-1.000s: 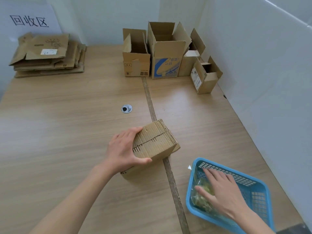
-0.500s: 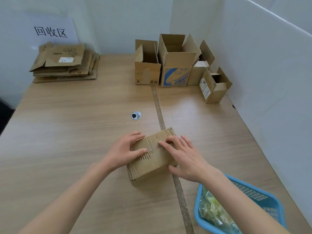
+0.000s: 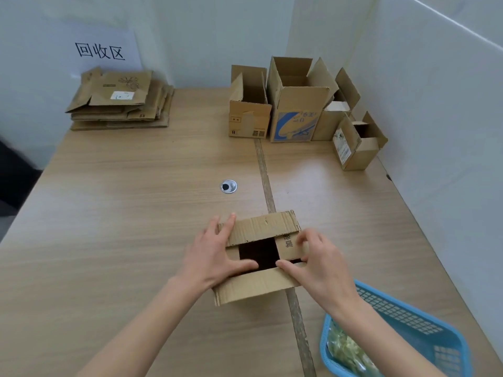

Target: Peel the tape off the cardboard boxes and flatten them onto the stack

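A small brown cardboard box point(image 3: 255, 288) sits on the wooden table in front of me, its flaps spread and a dark opening showing between them. My left hand point(image 3: 215, 257) lies on its left side, fingers reaching over the far flap and thumb at the opening's edge. My right hand point(image 3: 317, 263) grips the right flap, fingers curled over its edge and thumb on the near flap. The stack of flattened cardboard point(image 3: 119, 104) lies at the far left corner under a paper sign.
Several open boxes point(image 3: 295, 112) stand at the far right of the table. A blue plastic basket point(image 3: 416, 325) holding crumpled tape sits at the near right. A round cable hole point(image 3: 228, 186) and a centre seam mark the table. White walls bound the right and back.
My right hand left the blue basket and came to the box. Both hands turned the box and spread its flaps, so the dark inside now shows.
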{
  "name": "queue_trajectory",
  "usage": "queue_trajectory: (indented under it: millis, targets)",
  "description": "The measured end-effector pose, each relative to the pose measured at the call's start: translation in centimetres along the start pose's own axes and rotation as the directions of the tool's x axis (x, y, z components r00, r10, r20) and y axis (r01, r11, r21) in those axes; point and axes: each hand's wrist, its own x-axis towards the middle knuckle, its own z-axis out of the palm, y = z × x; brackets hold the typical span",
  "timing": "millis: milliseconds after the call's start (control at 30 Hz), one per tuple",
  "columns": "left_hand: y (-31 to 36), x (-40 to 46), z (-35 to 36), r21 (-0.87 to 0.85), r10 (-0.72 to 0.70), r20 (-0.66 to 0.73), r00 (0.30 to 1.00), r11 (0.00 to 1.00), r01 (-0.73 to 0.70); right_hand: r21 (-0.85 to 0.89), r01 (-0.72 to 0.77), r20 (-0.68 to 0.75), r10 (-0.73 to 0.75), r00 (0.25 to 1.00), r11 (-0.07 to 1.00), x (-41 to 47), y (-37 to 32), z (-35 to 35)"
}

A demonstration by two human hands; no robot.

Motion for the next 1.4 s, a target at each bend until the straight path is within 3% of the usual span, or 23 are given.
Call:
queue_trajectory:
  millis: [67, 167, 300, 400, 467, 567, 633, 700, 800, 900, 1000, 1100, 1300, 1400]
  targets:
    - [1.1, -0.4, 1.0, -0.022, -0.034, -0.004, 0.999, 0.999, 0.034, -0.178, -0.118, 0.058, 0.131, 0.99, 0.977, 1.1, -2.1, 0.1]
    - [1.1, 0.3, 1.0, -0.319, -0.13, -0.018, 0.991, 0.94, 0.118, -0.321, -0.131, 0.054, 0.156, 0.986, 0.938, 3.1, -3.2, 1.1]
    - [1.1, 1.4, -1.7, -0.669, -0.133, -0.104, 0.986, 0.743, 0.03, 0.112, -0.151, 0.095, 0.14, 0.986, 0.982, 5.8, -2.6, 0.4]
    - [1.1, 1.8, -4.5, -0.822, -0.135, -0.199, 0.971, 0.562, -0.09, 0.436, -0.082, 0.022, 0.081, 0.996, 0.896, 6.9, -3.7, -2.5]
    - [0.5, 1.9, -5.7, -0.823, -0.089, -0.254, 0.963, 0.543, -0.167, 0.606, -0.086, 0.017, 0.095, 0.995, 0.791, 7.7, -3.9, -3.8]
    - [-0.9, 1.4, -6.7, -0.714, 0.046, -0.357, 0.933, 0.631, -0.305, 0.833, -0.128, 0.108, 0.068, 0.992, 0.538, 8.3, -2.8, -4.5]
    - [-2.4, 0.8, -6.7, -0.578, 0.18, -0.42, 0.89, 0.703, -0.415, 0.905, -0.212, 0.212, 0.04, 0.976, 0.368, 8.1, -1.5, -4.6]
    - [-4.7, 0.2, -5.4, -0.388, 0.351, -0.39, 0.852, 0.776, -0.497, 0.896, -0.332, 0.313, 0.11, 0.943, 0.294, 7.4, -0.6, -4.0]
    - [-8.2, -1.7, -1.3, -0.22, 0.554, -0.195, 0.809, 0.78, -0.587, 0.742, -0.522, 0.418, 0.32, 0.85, 0.421, 5.8, 0.8, -0.4]
    - [-10.5, -3.4, 2.6, -0.227, 0.587, -0.03, 0.809, 0.785, -0.577, 0.665, -0.532, 0.357, 0.404, 0.843, 0.524, 4.2, 2.3, 3.7]
    - [-9.7, -3.3, 3.7, -0.235, 0.462, -0.175, 0.869, 0.838, -0.493, 0.589, -0.471, 0.271, 0.388, 0.881, 0.657, 4.1, 1.9, 4.5]
    - [-7.3, -1.9, 3.4, -0.224, 0.375, -0.275, 0.885, 0.871, -0.438, 0.438, -0.433, 0.225, 0.37, 0.901, 0.788, 5.2, 1.1, 5.0]
    - [-7.5, 0.9, 1.4, -0.46, 0.207, -0.408, 0.889, 0.795, -0.396, 0.503, -0.432, 0.256, 0.348, 0.902, 0.749, 5.6, 1.4, 4.9]
    - [-8.2, 3.1, 0.8, -0.55, 0.017, -0.383, 0.923, 0.799, -0.243, 0.518, -0.393, 0.279, 0.285, 0.917, 0.76, 5.4, 2.0, 4.7]
